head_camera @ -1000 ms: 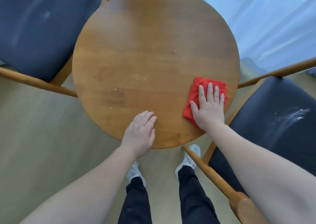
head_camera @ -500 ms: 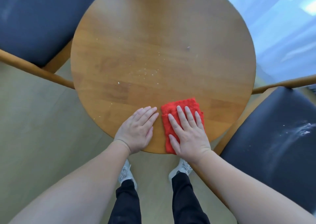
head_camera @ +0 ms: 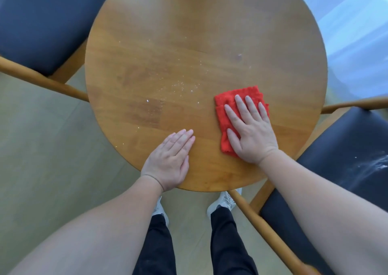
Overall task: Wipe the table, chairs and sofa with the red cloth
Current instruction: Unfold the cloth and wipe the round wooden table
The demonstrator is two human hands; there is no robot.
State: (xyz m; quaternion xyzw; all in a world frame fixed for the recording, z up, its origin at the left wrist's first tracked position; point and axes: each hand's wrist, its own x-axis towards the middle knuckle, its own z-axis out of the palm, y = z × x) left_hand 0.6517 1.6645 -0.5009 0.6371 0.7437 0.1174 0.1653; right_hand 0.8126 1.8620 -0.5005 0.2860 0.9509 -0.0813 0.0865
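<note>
Two hands lie flat on the round wooden bench [head_camera: 189, 33], and the change from half a second ago is in the right one. Then the right hand [head_camera: 251, 135] and the red cloth [head_camera: 227, 104] sat right beside the left hand, at the near rim; now both have slid away toward the right and a little farther in, so a bare strip of wood separates the two hands. The left hand [head_camera: 171, 162] has kept its place near the front edge, palm down, fingers [head_camera: 180, 138] straight, close together and released, holding nothing.

The right hand presses the cloth against the wood with its fingers [head_camera: 241, 106] spread and extended; it pins the cloth rather than clenching it. The cloth is bright red, folded into a rough rectangle with layered edges showing at its far right corner, and its texture looks nubby. It lies on the right half of the bench, its far and left margins sticking out from under the hand.

White crumbs [head_camera: 180, 86] are scattered over the middle of the bench, just left of the cloth and apart from it. Dark-cushioned chairs stand at the far left [head_camera: 42, 22] and near right [head_camera: 346, 148]; pale smears mark the right seat.
</note>
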